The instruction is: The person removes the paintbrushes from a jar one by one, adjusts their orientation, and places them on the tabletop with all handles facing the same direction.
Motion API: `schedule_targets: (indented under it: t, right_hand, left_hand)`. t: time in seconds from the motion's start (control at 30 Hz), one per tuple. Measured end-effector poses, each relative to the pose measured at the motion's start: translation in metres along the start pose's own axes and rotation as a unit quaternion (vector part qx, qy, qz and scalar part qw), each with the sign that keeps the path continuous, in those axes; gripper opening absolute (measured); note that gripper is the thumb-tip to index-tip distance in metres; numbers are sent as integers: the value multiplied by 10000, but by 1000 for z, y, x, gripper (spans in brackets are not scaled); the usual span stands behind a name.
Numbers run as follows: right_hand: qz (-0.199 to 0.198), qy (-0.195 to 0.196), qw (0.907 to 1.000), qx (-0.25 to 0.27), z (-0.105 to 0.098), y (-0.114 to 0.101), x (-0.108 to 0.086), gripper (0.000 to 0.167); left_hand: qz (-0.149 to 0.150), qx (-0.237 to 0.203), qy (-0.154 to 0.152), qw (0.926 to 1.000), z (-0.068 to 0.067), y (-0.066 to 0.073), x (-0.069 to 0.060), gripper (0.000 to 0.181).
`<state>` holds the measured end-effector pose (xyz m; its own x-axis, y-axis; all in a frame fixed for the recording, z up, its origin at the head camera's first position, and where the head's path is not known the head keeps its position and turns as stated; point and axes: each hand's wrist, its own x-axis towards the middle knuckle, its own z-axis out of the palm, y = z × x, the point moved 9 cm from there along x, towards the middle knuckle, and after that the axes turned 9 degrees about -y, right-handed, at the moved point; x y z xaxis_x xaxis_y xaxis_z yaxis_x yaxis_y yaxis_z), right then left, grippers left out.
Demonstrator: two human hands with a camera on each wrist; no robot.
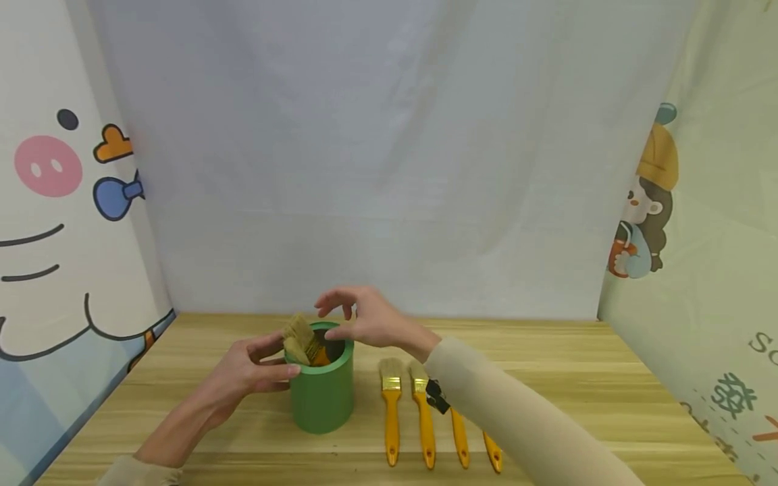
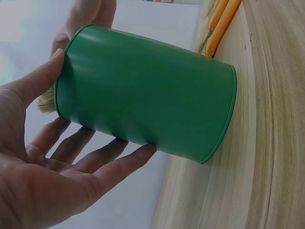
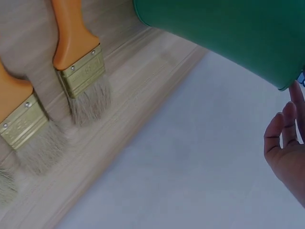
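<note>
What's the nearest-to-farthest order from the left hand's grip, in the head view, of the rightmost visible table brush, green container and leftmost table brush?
1. Green container: touching the left hand's grip.
2. Leftmost table brush: right of the container, apart from it.
3. Rightmost visible table brush: at the row's right end, partly hidden by the right sleeve.

Head view bright, soft lt; wrist views dimmer, bluish, w/ soft shadows on green can (image 2: pixel 147 90).

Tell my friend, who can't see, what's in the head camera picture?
A left hand holds a green can on a wood-grain table, the right hand by its opening. Bristles poke out; four orange-handled brushes lie beside it, some partly behind a sleeve.
</note>
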<state>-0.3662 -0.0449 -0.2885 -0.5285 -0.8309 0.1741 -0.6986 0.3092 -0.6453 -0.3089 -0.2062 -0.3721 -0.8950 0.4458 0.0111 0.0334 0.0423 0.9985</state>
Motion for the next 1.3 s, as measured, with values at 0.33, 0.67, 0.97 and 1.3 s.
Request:
schedule_targets:
  t: [0.33,0.67,0.97,1.3]
  right_hand:
    - [-56,-209,9996,-202,14,-12,20,41]
    - [-132,-220,9994,-225,21,-16,23,38]
    - [-2,-38,9999,-133,14,-15,16,26]
    - [231,510,9980,278,5,-7,4,18]
  left_hand:
    - [-72,-17,-77,9999,2,1,2,82]
    - [-70,8,-78,9999,2,1,1,78]
    - [-30,-54,-53,10000,1,0,2,83]
    - [-72,-25,-64,10000,0,-2,3,83]
